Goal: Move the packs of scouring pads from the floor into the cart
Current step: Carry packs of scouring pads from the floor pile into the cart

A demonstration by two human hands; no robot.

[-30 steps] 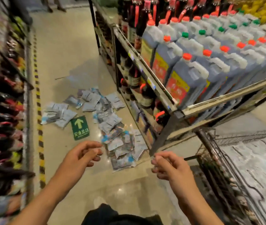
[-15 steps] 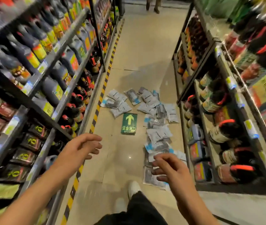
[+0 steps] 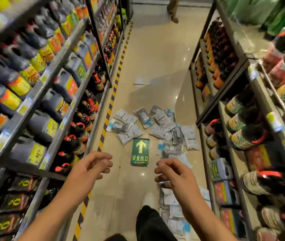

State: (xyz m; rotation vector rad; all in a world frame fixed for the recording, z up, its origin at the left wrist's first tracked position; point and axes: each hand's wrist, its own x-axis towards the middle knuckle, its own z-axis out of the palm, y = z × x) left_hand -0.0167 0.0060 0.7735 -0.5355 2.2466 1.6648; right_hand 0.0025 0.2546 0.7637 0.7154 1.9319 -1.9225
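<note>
**Packs of pads lay scattered on the aisle floor, both hands empty above them**

While the head camera looked down a narrow shop aisle, the left hand (image 3: 90, 168) hung at about seven o'clock in the view, its fingers loosely curled and holding nothing. The right hand (image 3: 174, 174) hung at about five o'clock, level with the left and well apart from it, its fingers likewise relaxed and bent, gripping nothing. Neither hand touched anything on the floor.

The packs of scouring pads (image 3: 157, 124) lay on the tiled floor (image 3: 155, 54) beyond the hands, toward twelve o'clock from them. One small group sat at about eleven o'clock from the green exit sign (image 3: 140, 152) stuck flat on the floor; a larger heap overlapped at one o'clock from the sign. From that heap a trail of packs ran back along the foot of the right shelving unit (image 3: 225, 94), passing under the right hand and on to five o'clock beside the person's dark trouser leg (image 3: 152, 223) and pale shoe (image 3: 147, 199).

A left shelving unit (image 3: 54, 87) at nine o'clock carried dark jugs with yellow and orange labels; the right one, at three o'clock, carried dark bottles with red caps. A yellow-and-black striped strip (image 3: 115, 84) ran along the base of the left unit. At twelve o'clock, far down the aisle, another person's legs (image 3: 173, 9) showed.
</note>
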